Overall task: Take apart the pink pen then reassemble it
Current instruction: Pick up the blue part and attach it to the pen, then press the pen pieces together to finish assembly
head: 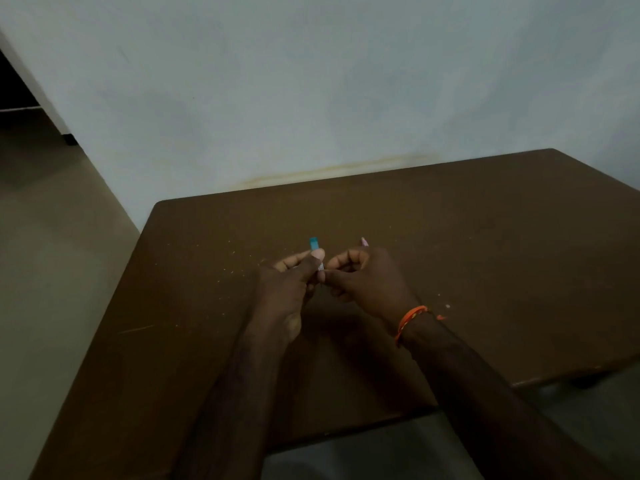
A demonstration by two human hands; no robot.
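The table [450, 244] is looking like matt brown wood or laminate, pretty smooth but speckled with pale crumbs and a few scratches. The pen piece [314, 243] sticking out above the left hand [294, 282] is showing as teal plastic, slightly glossy, with a whitish printed bit lower down. The pink tip [364, 241] poking out of the right hand [367, 282] is looking like smooth plastic too. The orange wristband [410, 322] is reading as woven thread. The wall [311, 81] is looking painted, matt, stained near the bottom.
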